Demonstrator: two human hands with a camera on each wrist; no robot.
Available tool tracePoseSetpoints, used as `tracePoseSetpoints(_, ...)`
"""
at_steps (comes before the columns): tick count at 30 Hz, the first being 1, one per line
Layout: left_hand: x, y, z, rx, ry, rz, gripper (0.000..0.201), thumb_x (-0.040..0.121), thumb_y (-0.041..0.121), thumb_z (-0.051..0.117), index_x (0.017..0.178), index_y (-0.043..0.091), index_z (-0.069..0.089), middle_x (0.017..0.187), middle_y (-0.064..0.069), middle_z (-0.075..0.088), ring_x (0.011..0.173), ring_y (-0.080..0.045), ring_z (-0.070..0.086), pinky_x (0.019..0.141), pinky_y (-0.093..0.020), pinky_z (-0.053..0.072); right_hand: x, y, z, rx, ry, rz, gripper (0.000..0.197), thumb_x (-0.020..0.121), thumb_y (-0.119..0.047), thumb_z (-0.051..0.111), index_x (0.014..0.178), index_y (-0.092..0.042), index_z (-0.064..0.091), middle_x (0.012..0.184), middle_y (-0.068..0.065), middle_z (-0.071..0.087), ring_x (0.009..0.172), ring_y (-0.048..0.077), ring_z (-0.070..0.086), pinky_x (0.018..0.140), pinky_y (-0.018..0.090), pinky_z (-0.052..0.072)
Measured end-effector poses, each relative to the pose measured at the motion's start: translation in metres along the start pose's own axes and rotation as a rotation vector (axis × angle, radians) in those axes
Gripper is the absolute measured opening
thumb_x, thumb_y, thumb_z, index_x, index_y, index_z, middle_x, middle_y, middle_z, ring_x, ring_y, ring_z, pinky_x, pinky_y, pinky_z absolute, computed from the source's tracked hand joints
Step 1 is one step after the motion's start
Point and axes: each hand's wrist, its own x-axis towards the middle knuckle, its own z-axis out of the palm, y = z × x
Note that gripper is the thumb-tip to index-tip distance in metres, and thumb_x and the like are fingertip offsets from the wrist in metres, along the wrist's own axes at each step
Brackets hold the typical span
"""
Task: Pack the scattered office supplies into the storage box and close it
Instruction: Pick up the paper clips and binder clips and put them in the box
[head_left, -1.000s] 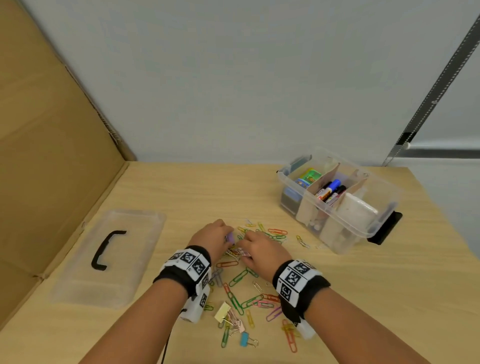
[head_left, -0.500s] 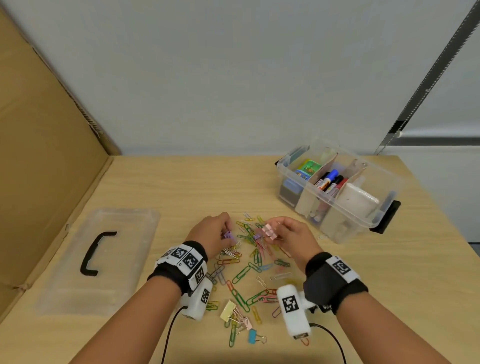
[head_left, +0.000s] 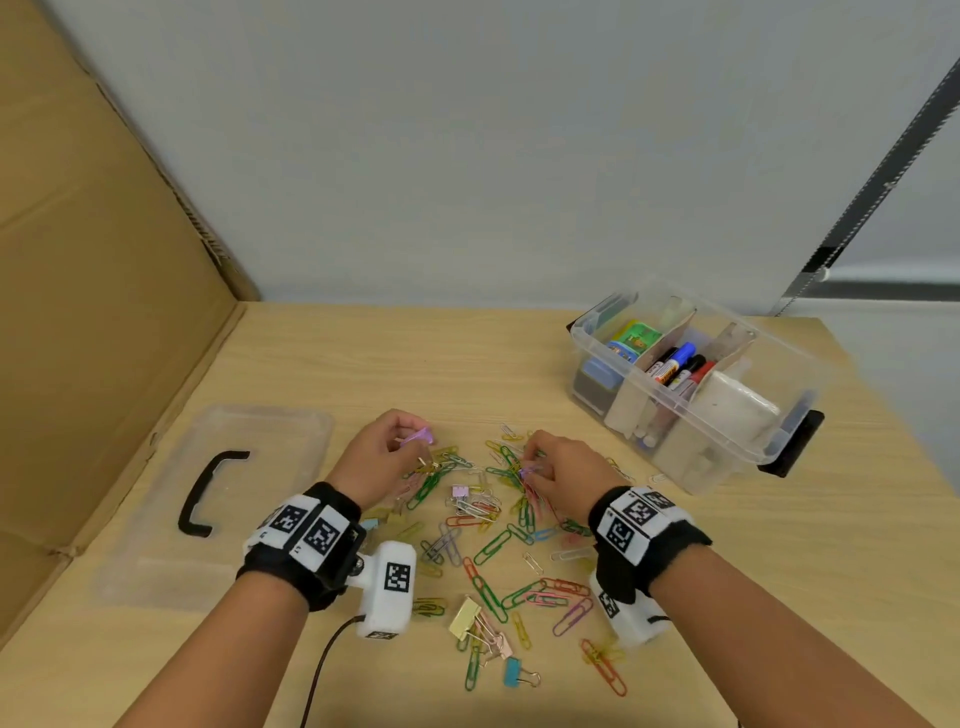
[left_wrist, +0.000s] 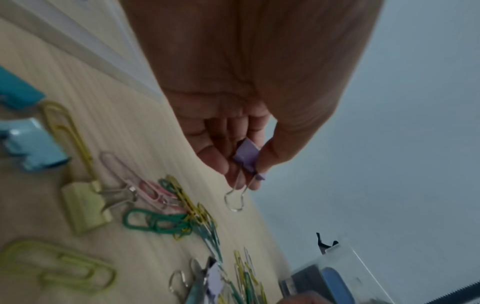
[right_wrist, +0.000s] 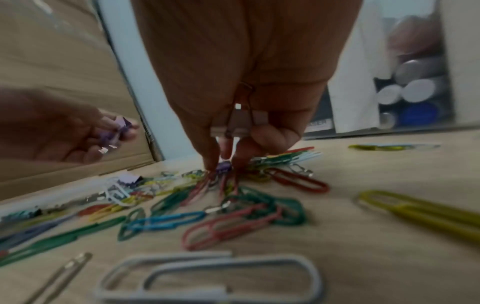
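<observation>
On the wooden desk (head_left: 363, 353), beside the storage box (head_left: 691, 395), lay a pile of paper clips (head_left: 493, 540). They were thin bent wire loops in green, red, pink, blue, yellow and white. Some small binder clips lay mixed in with them, like a yellow binder clip (head_left: 464, 617) and a blue binder clip (head_left: 513, 672) at the near end of the pile, well away from the box.

The left hand (head_left: 382, 457) was lifted a little above the pile, on the side away from the box. Its grip pinched a purple binder clip (left_wrist: 246, 157) between thumb and fingers. That clip was a small folded metal piece with shiny wire handles hanging down.

The right hand (head_left: 566, 473) was closer to the box, down in the pile. Its grip held a pale pink binder clip (right_wrist: 239, 123) against the palm, and its fingertips (right_wrist: 211, 162) touched another small purple binder clip (right_wrist: 224, 166) lying on the paper clips.

The storage box was clear, smooth plastic with straight sides and black latches. It stood open. Cardboard walls split it into parts, and markers (head_left: 675, 364) lay in the middle part.

A clear flat lid (head_left: 156, 519) with a black curved handle lay on the desk, far from the box, past the left hand.
</observation>
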Motion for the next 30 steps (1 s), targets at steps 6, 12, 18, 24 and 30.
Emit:
tracePoseSetpoints(6, -0.006, -0.008, 0.001, 0.093, 0.0, -0.031, 0.029, 0.092, 0.009, 0.04, 0.078, 0.022, 0.063, 0.085, 0.005, 0.059, 0.077, -0.017, 0.054, 0.08, -0.037, 0.046, 0.005, -0.005, 0.004, -0.002, 0.05, -0.024, 0.01, 0.09, -0.023, 0.056, 0.083, -0.017, 0.056, 0.09, -0.001, 0.052, 0.08, 0.019, 0.053, 0.072, 0.031, 0.043)
tracePoseSetpoints(12, -0.01, -0.01, 0.023, 0.468, -0.038, 0.064, 0.019, 0.088, 0.036, 0.06, 0.086, 0.017, 0.061, 0.069, 0.004, 0.045, 0.061, -0.011, 0.041, 0.058, -0.025, 0.034, -0.01, -0.004, 0.004, 0.107, 0.17, -0.095, 0.017, 0.087, -0.017, 0.055, 0.074, -0.018, 0.044, 0.086, 0.0, 0.058, 0.079, 0.02, 0.058, 0.067, 0.034, 0.048)
tracePoseSetpoints(18, -0.006, -0.012, 0.038, 0.645, -0.115, 0.1, 0.014, 0.083, 0.037, 0.066, 0.085, 0.024, 0.061, 0.086, 0.008, 0.05, 0.074, -0.006, 0.052, 0.06, -0.015, 0.035, -0.029, -0.009, 0.001, 0.018, 0.135, -0.152, 0.01, 0.086, -0.012, 0.052, 0.081, -0.015, 0.043, 0.084, 0.004, 0.058, 0.071, 0.025, 0.055, 0.061, 0.036, 0.045)
tracePoseSetpoints(24, -0.012, -0.01, 0.029, 0.453, -0.093, 0.109, 0.013, 0.084, 0.031, 0.067, 0.084, 0.019, 0.061, 0.094, 0.0, 0.061, 0.085, -0.011, 0.054, 0.068, -0.018, 0.038, -0.032, -0.002, 0.0, 0.083, 0.142, -0.154, 0.019, 0.086, -0.023, 0.064, 0.084, -0.016, 0.046, 0.087, -0.004, 0.048, 0.074, 0.017, 0.049, 0.066, 0.029, 0.041)
tracePoseSetpoints(30, -0.019, 0.005, 0.012, 0.213, -0.01, 0.08, 0.014, 0.088, 0.028, 0.064, 0.083, 0.018, 0.056, 0.097, 0.002, 0.067, 0.075, -0.005, 0.055, 0.069, -0.023, 0.039, -0.036, 0.003, 0.0, 0.233, 0.211, -0.107, 0.005, 0.086, -0.016, 0.064, 0.086, -0.018, 0.059, 0.087, -0.006, 0.049, 0.073, 0.0, 0.044, 0.07, 0.022, 0.038)
